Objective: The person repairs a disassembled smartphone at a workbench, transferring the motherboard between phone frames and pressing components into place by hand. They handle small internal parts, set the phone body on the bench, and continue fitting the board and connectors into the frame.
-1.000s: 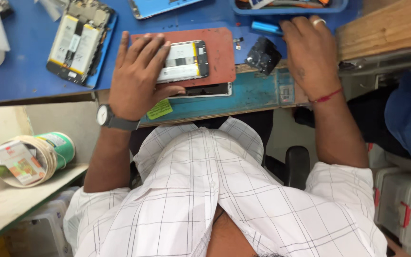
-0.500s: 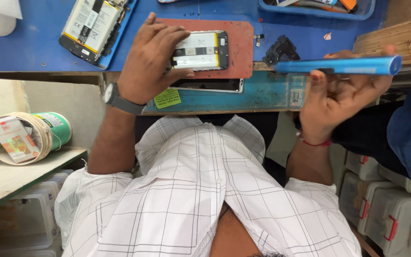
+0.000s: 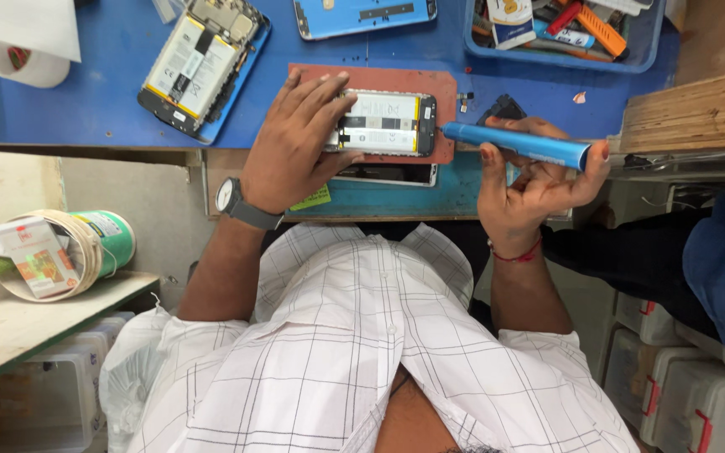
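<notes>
An opened phone with its back off lies on a reddish-brown mat on the blue worktable. My left hand, with a wristwatch, presses flat on the phone's left end and holds it down. My right hand grips a blue pen-shaped electric screwdriver, held nearly level, its tip at the phone's right edge. A small black part sits just behind the screwdriver.
Another opened phone in a blue frame lies at the back left, a blue phone panel at the back middle. A blue tray of tools stands back right. Wooden boards on the right. A bucket sits low left.
My right hand left the table, picked up the blue screwdriver and brought its tip to the phone's right edge. The left hand stays on the phone.
</notes>
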A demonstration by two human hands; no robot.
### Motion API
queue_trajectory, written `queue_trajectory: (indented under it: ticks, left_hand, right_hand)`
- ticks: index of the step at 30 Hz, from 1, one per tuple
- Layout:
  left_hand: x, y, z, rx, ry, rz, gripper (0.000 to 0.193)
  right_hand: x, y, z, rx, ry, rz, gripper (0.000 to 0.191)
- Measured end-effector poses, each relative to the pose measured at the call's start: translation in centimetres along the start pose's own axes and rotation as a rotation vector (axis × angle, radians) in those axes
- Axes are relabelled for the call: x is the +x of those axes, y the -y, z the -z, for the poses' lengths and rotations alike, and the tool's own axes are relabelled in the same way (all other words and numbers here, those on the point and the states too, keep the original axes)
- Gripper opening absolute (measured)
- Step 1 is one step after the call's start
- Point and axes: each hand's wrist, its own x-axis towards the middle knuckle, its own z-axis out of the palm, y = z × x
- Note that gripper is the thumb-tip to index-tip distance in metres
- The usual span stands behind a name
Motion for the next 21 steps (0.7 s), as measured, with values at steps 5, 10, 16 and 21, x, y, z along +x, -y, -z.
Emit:
queue_trajectory:
  ticks: [5, 10, 16, 21]
  left_hand:
    - [-0.3, -0.2, 0.7, -0.026, -0.093, 0.017, 0.049]
    - [-1.2, -0.6, 1.0, -0.073, -0.261, 0.062, 0.011]
    - [-3.5, -2.7, 1.7, -0.286, -0.502, 0.242, 0.022]
    - [-4.7, -3.2, 2.4, -0.350, -0.442, 0.373, 0.015]
  right_hand:
    - [0.0, 0.4, -0.4, 0.001, -0.076, -0.035, 0.091]
    - [-0.7, 0.2, 2.7, 0.048, -0.300, -0.112, 0.082]
    - [-0.2, -1.2, 8.5, -0.072, -0.296, -0.133, 0.070]
    - [2.0, -1.1, 7.5, -0.451, 0.146, -0.113, 0.042]
